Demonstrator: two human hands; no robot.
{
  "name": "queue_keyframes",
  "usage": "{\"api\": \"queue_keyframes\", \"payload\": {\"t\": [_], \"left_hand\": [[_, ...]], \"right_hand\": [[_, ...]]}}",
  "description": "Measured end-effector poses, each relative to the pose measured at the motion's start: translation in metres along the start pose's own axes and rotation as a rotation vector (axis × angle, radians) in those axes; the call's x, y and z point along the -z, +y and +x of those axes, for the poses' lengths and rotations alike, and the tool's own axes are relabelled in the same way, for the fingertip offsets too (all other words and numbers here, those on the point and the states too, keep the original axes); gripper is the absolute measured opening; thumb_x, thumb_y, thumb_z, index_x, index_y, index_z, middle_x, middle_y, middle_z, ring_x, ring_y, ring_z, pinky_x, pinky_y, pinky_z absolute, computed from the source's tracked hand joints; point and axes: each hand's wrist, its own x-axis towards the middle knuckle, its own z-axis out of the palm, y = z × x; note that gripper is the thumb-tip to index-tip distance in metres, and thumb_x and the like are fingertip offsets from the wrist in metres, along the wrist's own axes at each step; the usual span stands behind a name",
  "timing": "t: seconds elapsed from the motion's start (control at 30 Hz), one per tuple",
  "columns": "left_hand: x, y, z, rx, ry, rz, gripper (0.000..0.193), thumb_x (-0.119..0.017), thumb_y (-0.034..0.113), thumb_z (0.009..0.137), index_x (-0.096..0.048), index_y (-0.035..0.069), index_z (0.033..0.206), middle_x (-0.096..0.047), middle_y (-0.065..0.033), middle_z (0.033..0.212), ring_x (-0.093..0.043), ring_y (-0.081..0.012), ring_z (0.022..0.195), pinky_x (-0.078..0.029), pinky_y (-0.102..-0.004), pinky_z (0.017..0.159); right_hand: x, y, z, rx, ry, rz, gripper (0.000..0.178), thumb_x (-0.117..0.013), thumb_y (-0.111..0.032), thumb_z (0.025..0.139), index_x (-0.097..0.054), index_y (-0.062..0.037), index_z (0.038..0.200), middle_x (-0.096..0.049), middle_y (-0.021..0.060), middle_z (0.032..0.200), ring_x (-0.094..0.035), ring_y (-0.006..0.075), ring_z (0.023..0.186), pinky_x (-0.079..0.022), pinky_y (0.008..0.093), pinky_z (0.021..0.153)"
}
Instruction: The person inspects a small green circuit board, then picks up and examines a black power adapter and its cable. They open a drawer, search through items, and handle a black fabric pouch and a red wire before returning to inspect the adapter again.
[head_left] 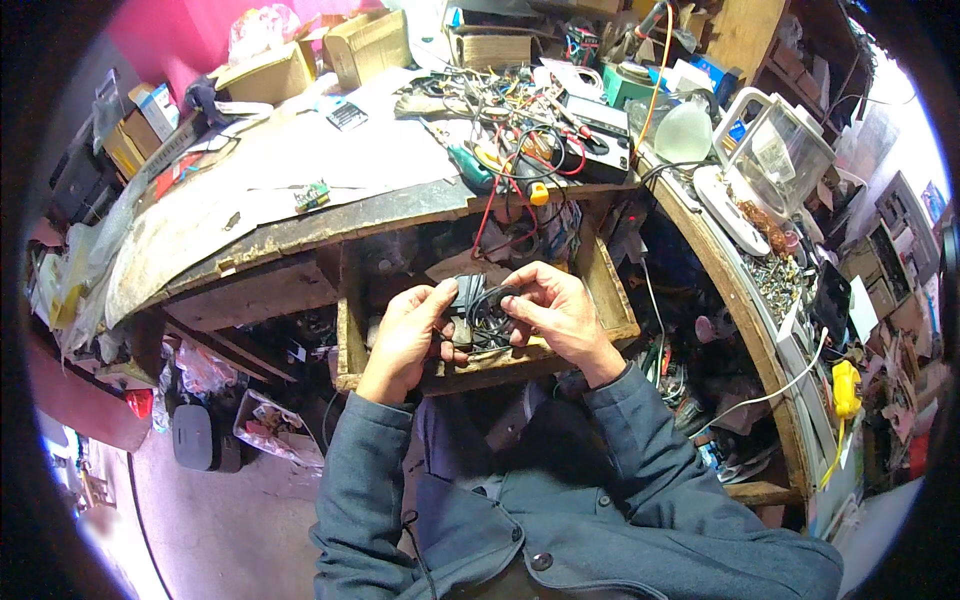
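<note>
Over the pulled-out wooden drawer [612,285], both my hands work at a coiled black cable [488,318]. My left hand [408,330] is closed, its thumb pressing a dark grey, block-like piece [468,297] beside the coil; whether the cable joins that piece cannot be made out. On the other side my right hand [560,315] pinches loops of the cable between thumb and fingers. Below the hands, the drawer holds loose items that are mostly hidden.
On the workbench [190,240] beyond lie a small green circuit board [312,196], tangled wires [480,100] and a dark boxy device [600,140]. At right stand a clear plastic container [785,155] and a yellow plug [846,390]. A box of scraps [275,430] sits lower left.
</note>
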Motion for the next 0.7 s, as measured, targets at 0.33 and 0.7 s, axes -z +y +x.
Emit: {"api": "queue_keyframes", "payload": {"t": [0.33, 0.7], "left_hand": [[0.001, 0.001, 0.0, 0.007, -0.022, -0.013, 0.032, -0.062, 0.039, 0.101, -0.062, 0.007, 0.096, -0.059, -0.0024, 0.063, -0.056, -0.012, 0.045, -0.056, -0.0303, 0.045], [0.001, -0.003, 0.0, -0.057, 0.015, -0.005, 0.032, -0.061, 0.036, 0.101, -0.058, 0.005, 0.106, -0.064, -0.0073, 0.072, -0.061, -0.0168, 0.048, -0.058, -0.0333, 0.048]], "right_hand": [[0.003, 0.008, 0.002, 0.041, 0.009, -0.042, 0.016, -0.063, -0.002, 0.097, -0.06, -0.0018, 0.113, -0.067, 0.0033, 0.087, -0.065, 0.0091, 0.068, -0.056, 0.0235, 0.059], [-0.001, -0.002, -0.002, 0.007, 0.066, -0.077, 0.017, -0.058, -0.006, 0.099, -0.061, -0.0025, 0.116, -0.062, -0.0012, 0.082, -0.054, 0.0048, 0.064, -0.047, 0.0214, 0.056]]}}
